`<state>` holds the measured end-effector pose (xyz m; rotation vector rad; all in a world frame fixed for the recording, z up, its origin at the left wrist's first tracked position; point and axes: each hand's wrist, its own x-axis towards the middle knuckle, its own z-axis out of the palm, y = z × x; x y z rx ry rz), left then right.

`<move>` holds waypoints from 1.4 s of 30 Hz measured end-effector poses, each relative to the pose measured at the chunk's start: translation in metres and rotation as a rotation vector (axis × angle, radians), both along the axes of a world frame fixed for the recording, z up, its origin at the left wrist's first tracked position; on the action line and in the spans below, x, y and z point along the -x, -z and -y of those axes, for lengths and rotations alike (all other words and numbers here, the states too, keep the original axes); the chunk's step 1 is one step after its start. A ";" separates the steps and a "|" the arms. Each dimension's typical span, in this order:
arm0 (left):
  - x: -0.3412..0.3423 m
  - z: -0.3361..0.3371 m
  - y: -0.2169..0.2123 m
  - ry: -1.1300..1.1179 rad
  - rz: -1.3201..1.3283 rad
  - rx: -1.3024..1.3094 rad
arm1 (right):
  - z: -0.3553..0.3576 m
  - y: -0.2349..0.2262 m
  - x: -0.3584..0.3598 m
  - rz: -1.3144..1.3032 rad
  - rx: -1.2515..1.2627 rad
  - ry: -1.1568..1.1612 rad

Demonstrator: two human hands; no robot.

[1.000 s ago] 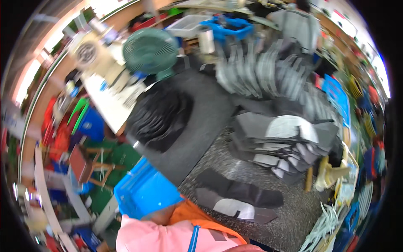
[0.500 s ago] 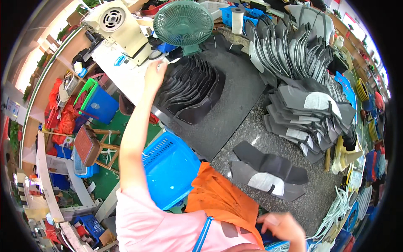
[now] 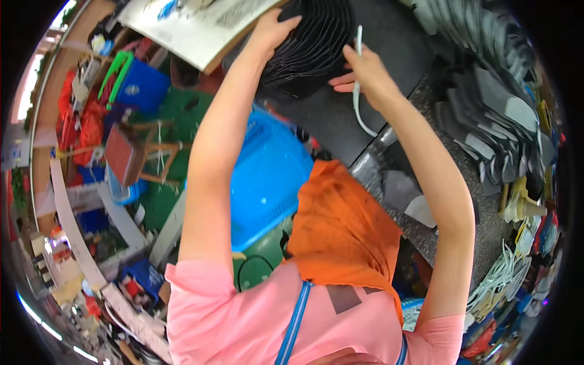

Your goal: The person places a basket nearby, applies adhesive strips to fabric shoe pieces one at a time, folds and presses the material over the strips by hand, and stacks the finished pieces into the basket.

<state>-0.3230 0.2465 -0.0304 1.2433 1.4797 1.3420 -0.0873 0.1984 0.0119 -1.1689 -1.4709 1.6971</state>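
My left hand (image 3: 273, 31) is at the left side of a fanned stack of black cut pieces (image 3: 316, 45), thumb and fingers apart, its fingertips against or close to the stack. Across the stack, my right hand (image 3: 371, 74) holds a white narrow strip or cord (image 3: 357, 103). One end of the strip points up past the fingers, and its lower end curves down toward the black mat (image 3: 331, 121). Some fingers of this hand stretch toward the stack's right edge. Partly hidden behind my right forearm lies a grey piece with a pale patch (image 3: 421, 211).
A pile of grey and black pieces (image 3: 496, 121) fills the right of the speckled table (image 3: 486, 228). The white machine table (image 3: 198, 30) adjoins at upper left. Below the work edge sits a blue basket (image 3: 267, 182). An orange cloth (image 3: 344, 225) covers my lap. Left stands a wooden stool (image 3: 125, 155).
My right hand has come up from the lower right to the black stack, now with a white strip. My left hand has moved from the machine table to the stack. The view has shifted.
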 end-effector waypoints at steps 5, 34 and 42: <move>0.011 0.179 -0.016 -0.243 0.379 -0.146 | 0.078 0.010 0.031 0.302 -0.523 -0.233; -0.066 0.561 0.366 0.173 -0.573 1.205 | 0.239 0.038 -0.114 0.387 0.213 -0.195; 0.005 0.514 0.352 0.915 -0.790 1.153 | 0.300 0.018 -0.205 0.516 -0.069 0.279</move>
